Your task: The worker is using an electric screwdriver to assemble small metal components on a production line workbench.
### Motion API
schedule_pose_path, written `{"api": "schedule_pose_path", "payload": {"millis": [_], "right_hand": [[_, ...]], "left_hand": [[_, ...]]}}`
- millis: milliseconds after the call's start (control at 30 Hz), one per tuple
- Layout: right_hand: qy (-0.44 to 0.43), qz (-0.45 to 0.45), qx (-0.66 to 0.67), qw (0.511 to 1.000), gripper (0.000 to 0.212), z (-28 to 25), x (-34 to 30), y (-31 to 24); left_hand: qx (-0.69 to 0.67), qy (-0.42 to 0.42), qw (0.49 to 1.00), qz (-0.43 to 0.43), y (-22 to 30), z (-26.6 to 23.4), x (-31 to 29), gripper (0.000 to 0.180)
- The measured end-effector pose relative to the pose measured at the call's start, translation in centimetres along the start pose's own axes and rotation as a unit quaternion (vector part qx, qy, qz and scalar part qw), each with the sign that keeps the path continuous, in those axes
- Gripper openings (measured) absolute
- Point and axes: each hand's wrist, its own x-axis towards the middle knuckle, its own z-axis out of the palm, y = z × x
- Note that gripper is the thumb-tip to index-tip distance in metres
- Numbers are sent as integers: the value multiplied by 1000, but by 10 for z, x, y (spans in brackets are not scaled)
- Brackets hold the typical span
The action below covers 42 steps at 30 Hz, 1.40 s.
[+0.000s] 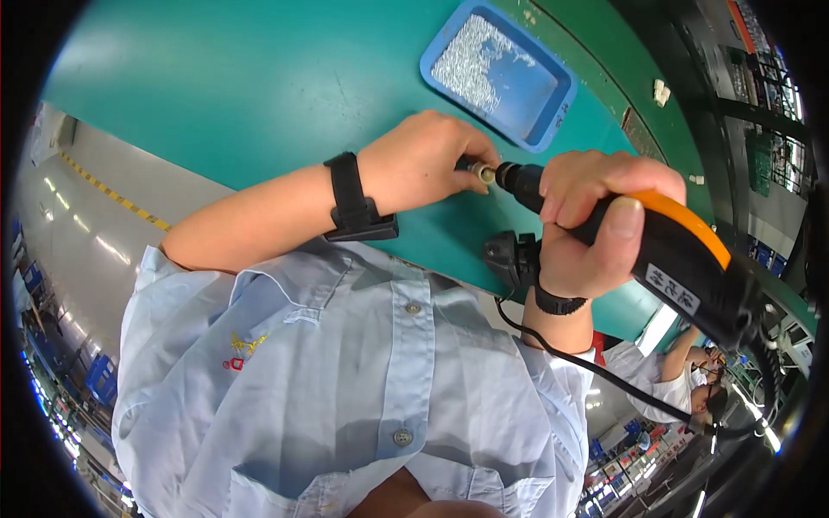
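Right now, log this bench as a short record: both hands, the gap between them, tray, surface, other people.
Left hand: pinches a small round part between thumb and fingers
Right hand: grips a black and orange tool
Gap: tool's tip points at the part; contact cannot be told
Tray: blue, beyond the hands, holding small silvery pieces
Surface: green table
Other person: partly visible, lower right

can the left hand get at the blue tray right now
Probably yes: the left hand is near the blue tray of small silvery pieces and nothing visible blocks the way, though it is pinching a small cylindrical part.
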Motion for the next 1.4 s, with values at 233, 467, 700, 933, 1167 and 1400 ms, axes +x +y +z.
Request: {"api": "schedule_pose_path", "payload": {"millis": [233,467,700,933,1167,1400], "right_hand": [[-125,-116,241,956,49,-47,-3,-67],[-320,26,433,842,8,-28,-14,-105],[-257,-92,361,892,32,-49,-11,-130],[-346,-154,342,860,4,-73,-44,-141],[50,38,231,971,93,-137,-61,-117],[109,158,123,974,69,-127,-78,-93]], "left_hand": [[115,31,980,160,24,-67,37,23],[362,150,919,29,-45,-184,170,26],[421,62,905,-30,-85,-195,244,35],[456,65,874,153,26,-115,240,41],[253,-173,886,348,130,83,207,32],[247,-252,880,319,140,235,220,59]]}}
